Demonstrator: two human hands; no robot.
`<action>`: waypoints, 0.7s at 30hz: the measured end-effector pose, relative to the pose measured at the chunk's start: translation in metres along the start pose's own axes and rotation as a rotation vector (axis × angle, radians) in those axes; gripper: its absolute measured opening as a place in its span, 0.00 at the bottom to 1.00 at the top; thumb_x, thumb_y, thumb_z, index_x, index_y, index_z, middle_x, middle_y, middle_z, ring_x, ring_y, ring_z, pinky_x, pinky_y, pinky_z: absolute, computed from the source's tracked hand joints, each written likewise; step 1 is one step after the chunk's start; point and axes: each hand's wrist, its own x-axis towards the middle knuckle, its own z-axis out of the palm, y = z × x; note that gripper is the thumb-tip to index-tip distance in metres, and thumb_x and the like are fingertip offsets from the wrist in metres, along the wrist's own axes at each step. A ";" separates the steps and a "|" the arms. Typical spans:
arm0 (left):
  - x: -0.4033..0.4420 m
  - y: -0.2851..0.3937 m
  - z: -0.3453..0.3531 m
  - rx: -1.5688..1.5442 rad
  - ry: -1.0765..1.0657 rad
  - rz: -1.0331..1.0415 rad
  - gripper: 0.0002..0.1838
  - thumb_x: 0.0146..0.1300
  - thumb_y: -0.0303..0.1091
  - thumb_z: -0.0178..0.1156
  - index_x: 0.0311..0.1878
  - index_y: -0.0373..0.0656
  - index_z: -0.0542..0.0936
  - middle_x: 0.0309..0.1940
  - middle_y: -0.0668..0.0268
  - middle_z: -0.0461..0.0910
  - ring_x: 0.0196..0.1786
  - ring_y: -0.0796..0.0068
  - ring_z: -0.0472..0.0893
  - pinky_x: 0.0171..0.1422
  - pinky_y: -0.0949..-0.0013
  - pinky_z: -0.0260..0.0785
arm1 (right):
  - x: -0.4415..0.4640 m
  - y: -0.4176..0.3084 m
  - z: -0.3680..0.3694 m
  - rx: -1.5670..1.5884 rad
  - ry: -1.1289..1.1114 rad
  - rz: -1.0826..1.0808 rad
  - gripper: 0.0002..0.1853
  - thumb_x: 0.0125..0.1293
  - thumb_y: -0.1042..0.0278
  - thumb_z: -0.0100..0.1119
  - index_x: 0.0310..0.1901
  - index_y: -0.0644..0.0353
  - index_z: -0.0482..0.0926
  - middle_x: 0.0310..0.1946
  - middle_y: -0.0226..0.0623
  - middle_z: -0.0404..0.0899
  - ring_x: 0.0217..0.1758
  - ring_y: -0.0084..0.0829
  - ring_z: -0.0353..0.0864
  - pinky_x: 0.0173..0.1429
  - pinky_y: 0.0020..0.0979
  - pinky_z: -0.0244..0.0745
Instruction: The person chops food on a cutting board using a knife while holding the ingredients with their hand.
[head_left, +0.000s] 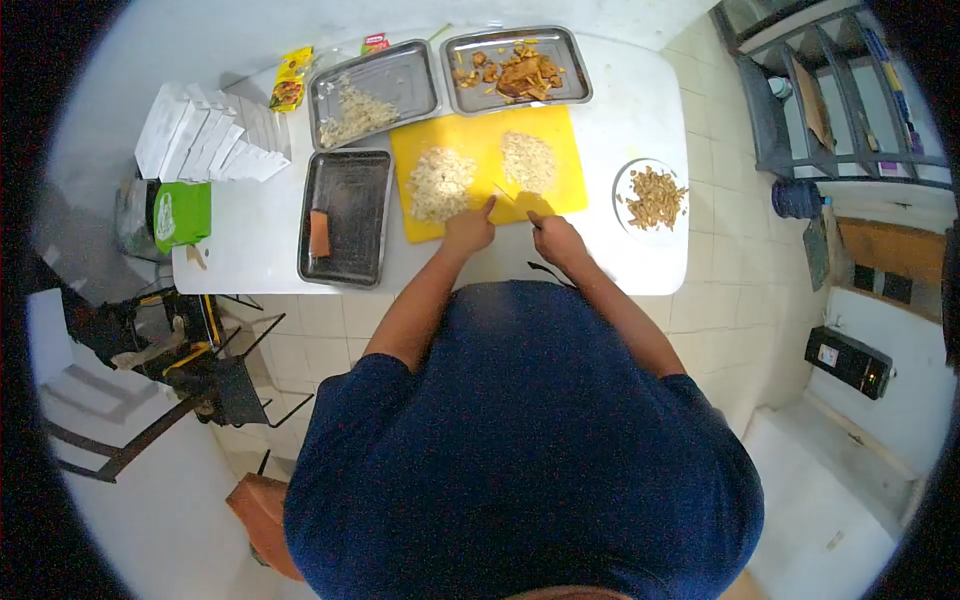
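Note:
A yellow cutting board [482,150] lies on the table before me, bearing two heaps of pale chopped food: a larger left heap [441,184] and a smaller right heap [528,162]. My right hand [560,243] is closed around a knife at the board's near edge. The knife's thin blade [508,194] angles up and left between the heaps. Just left of it, my left hand [470,230] rests on the near edge, one digit extended towards the blade and the other fingers curled. Whatever lies under those fingers is too small to make out.
Behind the board stand a tray with pale shreds [425,62] and a tray of browned pieces [580,85]. A dark tray [375,200] holds an orange-brown block [319,233]. To the right sits a plate [625,185] of brown strips. White boxes [165,130] and a green pack [183,214] stand left.

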 end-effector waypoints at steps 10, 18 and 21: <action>0.008 0.011 -0.001 0.016 -0.111 -0.055 0.37 0.60 0.39 0.51 0.76 0.60 0.58 0.44 0.53 0.83 0.46 0.55 0.84 0.50 0.50 0.75 | 0.008 0.008 0.028 -0.004 0.064 -0.071 0.21 0.71 0.65 0.44 0.64 0.52 0.72 0.35 0.54 0.81 0.36 0.54 0.82 0.40 0.52 0.78; 0.003 0.009 -0.013 -0.013 -0.180 -0.080 0.39 0.59 0.39 0.51 0.77 0.62 0.55 0.48 0.54 0.82 0.50 0.55 0.83 0.52 0.49 0.74 | -0.011 0.022 0.022 0.021 -0.003 -0.045 0.22 0.70 0.64 0.46 0.66 0.51 0.70 0.37 0.55 0.80 0.40 0.54 0.81 0.45 0.51 0.77; 0.009 0.005 -0.004 -0.007 -0.213 -0.068 0.39 0.63 0.45 0.49 0.78 0.66 0.49 0.56 0.49 0.79 0.55 0.48 0.80 0.58 0.46 0.72 | -0.012 0.013 0.021 -0.039 -0.023 0.026 0.23 0.68 0.65 0.50 0.64 0.53 0.71 0.35 0.56 0.80 0.40 0.54 0.81 0.45 0.51 0.77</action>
